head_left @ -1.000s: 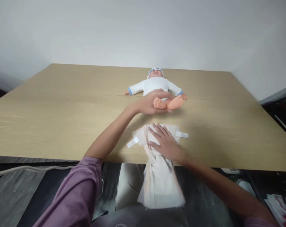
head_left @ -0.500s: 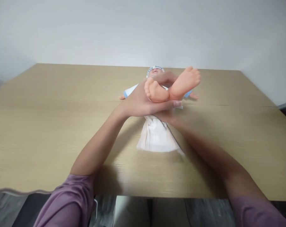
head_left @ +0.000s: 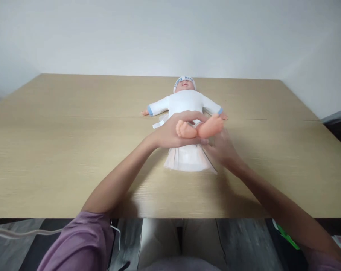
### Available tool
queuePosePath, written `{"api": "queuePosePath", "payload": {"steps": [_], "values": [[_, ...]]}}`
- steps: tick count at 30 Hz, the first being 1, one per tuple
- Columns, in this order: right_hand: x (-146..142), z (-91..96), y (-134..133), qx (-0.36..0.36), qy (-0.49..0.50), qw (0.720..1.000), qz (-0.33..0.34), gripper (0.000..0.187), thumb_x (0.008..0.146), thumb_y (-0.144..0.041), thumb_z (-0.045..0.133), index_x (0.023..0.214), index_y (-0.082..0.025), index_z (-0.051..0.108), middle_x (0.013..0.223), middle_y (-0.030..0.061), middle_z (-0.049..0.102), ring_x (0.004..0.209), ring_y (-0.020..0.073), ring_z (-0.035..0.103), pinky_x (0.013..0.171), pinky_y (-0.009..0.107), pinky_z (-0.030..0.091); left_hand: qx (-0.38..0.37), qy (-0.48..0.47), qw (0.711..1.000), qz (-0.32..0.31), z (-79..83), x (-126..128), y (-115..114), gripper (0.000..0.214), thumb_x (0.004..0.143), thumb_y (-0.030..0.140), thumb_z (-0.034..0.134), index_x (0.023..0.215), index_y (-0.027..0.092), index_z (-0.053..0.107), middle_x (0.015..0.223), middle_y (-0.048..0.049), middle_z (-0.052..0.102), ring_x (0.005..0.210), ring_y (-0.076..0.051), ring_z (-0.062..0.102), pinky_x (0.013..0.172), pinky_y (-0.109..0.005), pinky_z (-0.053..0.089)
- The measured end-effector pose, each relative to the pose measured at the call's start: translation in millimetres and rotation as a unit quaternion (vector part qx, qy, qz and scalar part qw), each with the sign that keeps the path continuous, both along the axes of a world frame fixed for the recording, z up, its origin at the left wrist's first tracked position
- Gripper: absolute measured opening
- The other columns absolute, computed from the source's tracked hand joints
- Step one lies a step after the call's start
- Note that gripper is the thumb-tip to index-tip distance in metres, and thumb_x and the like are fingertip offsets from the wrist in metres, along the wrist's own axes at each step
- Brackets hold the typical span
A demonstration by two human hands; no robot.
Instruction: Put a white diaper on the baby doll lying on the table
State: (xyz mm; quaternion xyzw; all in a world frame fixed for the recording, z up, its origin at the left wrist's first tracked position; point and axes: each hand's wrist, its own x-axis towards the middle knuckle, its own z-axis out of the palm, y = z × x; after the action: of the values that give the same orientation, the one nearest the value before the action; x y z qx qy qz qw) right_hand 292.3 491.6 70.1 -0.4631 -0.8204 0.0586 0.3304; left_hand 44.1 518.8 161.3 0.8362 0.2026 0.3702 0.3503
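Note:
A baby doll [head_left: 186, 101] in a white top with blue cuffs and a lettered white cap lies on its back, head away from me and arms spread. Its bare feet [head_left: 211, 126] are raised toward me. My left hand [head_left: 176, 130] is closed around the doll's legs near the ankles. Under the doll is a white diaper [head_left: 187, 159], its near end spread flat on the table and a tab showing at the left. My right hand [head_left: 223, 148] is beside the doll's right-hand foot, close to my left fingertips; its fingers are partly hidden and blurred.
The wooden table [head_left: 74, 150] reaches back to a pale wall [head_left: 159, 37]. A thin seam crosses its surface. Below the near edge are a cable [head_left: 23, 234] at left and a green item [head_left: 287, 237] at right. Something dark [head_left: 340, 126] stands beyond the right edge.
The doll's legs and my left hand have come lower, so the torso now shows. My right hand has drawn out from beneath the legs to their right side. The view has shifted slightly.

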Motion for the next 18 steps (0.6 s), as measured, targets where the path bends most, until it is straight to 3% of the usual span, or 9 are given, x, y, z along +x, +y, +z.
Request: {"api": "queuePosePath", "payload": {"steps": [3, 6, 9, 11, 14, 18], "values": [[-6.3, 16.2, -22.5, 0.005, 0.032, 0.999, 0.003, 0.082, 0.108, -0.054, 0.061, 0.176, -0.022, 0.028, 0.172, 0.0182, 0.047, 0.162, 0.0402, 0.044, 0.131, 0.066, 0.043, 0.047, 0.026, 0.998, -0.016, -12.7, -0.3, -10.4, 0.038, 0.093, 0.036, 0.085, 0.128, 0.024, 0.074, 0.133, -0.0078, 0.079, 0.123, -0.024, 0.074, 0.108, -0.04, 0.059], [-5.4, 21.0, -23.5, 0.0, 0.034, 0.995, 0.095, 0.069, 0.109, -0.045, 0.056, 0.172, -0.024, 0.039, 0.166, 0.0128, 0.058, 0.156, 0.0329, 0.054, 0.132, 0.056, 0.046, 0.084, 0.069, 0.994, -0.014, -25.6, -14.3, -20.6, 0.044, 0.096, 0.042, 0.082, 0.136, 0.028, 0.071, 0.145, -0.0103, 0.074, 0.135, -0.028, 0.068, 0.118, -0.047, 0.055], [14.9, 6.7, -13.5, 0.009, 0.004, 0.987, 0.163, 0.047, 0.112, -0.04, 0.045, 0.153, -0.028, 0.064, 0.15, 0.0081, 0.072, 0.15, 0.0286, 0.061, 0.133, 0.053, 0.045, 0.107, 0.14, 0.984, 0.02, -48.6, -44.4, -26.3, 0.049, 0.097, 0.044, 0.08, 0.141, 0.027, 0.07, 0.149, -0.0117, 0.071, 0.143, -0.031, 0.063, 0.126, -0.053, 0.049], [33.4, -8.2, -7.4, 0.003, -0.021, 0.983, 0.18, 0.044, 0.115, -0.042, 0.038, 0.136, -0.03, 0.075, 0.143, 0.0059, 0.076, 0.15, 0.0271, 0.062, 0.132, 0.052, 0.046, 0.114, 0.193, 0.974, 0.028, -68.1, -67.1, -27.1, 0.049, 0.098, 0.04, 0.076, 0.144, 0.027, 0.07, 0.152, -0.0112, 0.07, 0.15, -0.033, 0.058, 0.132, -0.056, 0.043], [54.2, -25.6, -2.4, -0.014, -0.039, 0.979, 0.201, 0.05, 0.117, -0.048, 0.032, 0.125, -0.03, 0.078, 0.148, 0.0052, 0.075, 0.154, 0.027, 0.06, 0.13, 0.051, 0.048, 0.114, 0.236, 0.965, 0.017, -91.5, -91.7, -26.9, 0.059, 0.095, 0.031, 0.072, 0.154, 0.03, 0.065, 0.164, -0.0083, 0.063, 0.161, -0.034, 0.047, 0.136, -0.058, 0.039], [59.7, -31.4, 0.2, -0.026, -0.057, 0.976, 0.209, 0.045, 0.118, -0.045, 0.035, 0.127, -0.029, 0.076, 0.15, 0.0055, 0.073, 0.156, 0.0265, 0.058, 0.13, 0.052, 0.048, 0.12, 0.261, 0.958, 0.018, -98.6, -100.4, -28.4, 0.072, 0.096, 0.022, 0.067, 0.166, 0.035, 0.054, 0.172, -0.0048, 0.055, 0.165, -0.033, 0.043, 0.136, -0.059, 0.039]]}}
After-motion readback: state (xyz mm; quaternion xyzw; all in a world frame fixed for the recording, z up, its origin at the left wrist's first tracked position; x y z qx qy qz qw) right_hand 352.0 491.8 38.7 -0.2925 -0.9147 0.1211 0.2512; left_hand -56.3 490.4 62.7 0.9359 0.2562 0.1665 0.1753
